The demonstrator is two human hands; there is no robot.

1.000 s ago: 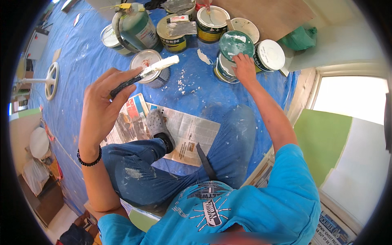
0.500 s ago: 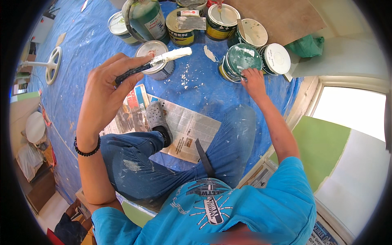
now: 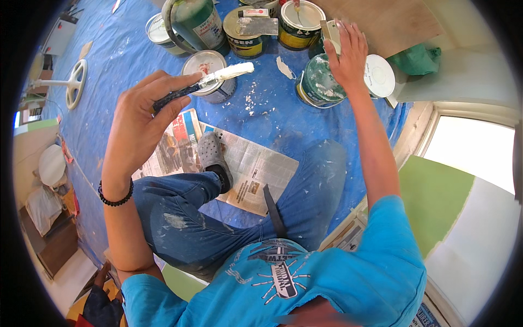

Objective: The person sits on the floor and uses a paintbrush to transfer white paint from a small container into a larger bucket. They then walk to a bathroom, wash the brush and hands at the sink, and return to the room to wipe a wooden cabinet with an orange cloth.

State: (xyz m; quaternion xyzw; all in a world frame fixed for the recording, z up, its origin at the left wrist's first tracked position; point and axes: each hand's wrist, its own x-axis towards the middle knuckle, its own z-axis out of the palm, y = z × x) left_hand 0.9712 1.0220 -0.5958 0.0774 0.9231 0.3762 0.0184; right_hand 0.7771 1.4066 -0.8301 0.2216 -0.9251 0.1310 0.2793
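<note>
The left hand (image 3: 141,111) pinches the brush (image 3: 207,80) at 11 o'clock; hold it level so white goo (image 3: 238,70) won't drip. The right hand (image 3: 350,60), fingers spread, is by the green lid (image 3: 321,80) at 1 o'clock; touch unclear.

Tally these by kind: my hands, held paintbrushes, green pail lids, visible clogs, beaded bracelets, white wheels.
Your left hand and right hand: 2
Held paintbrush: 1
Green pail lid: 1
Grey clog: 1
Black beaded bracelet: 1
White wheel: 1
Total: 7
</note>
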